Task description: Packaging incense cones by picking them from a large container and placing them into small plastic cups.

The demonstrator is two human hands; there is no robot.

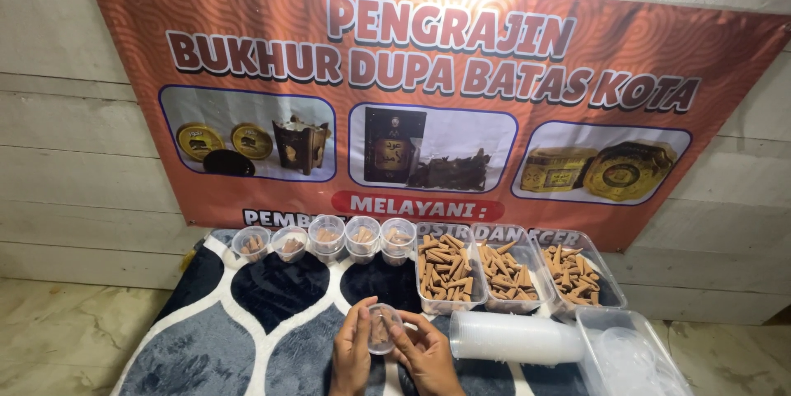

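Observation:
Both my hands hold one small clear plastic cup (381,329) with brown cone-shaped pieces inside, low in the middle of the view over a dark blue and white patterned mat (247,322). My left hand (353,351) grips the cup's left side. My right hand (427,355) cups it from the right, fingers at its rim. Behind them stand several small filled cups (327,238) in a row and three clear trays of brown cones (443,271).
A stack of empty clear cups (515,337) lies on its side to the right of my hands, next to a clear box of lids (630,355). An orange printed banner (428,91) hangs on the pale plank wall behind.

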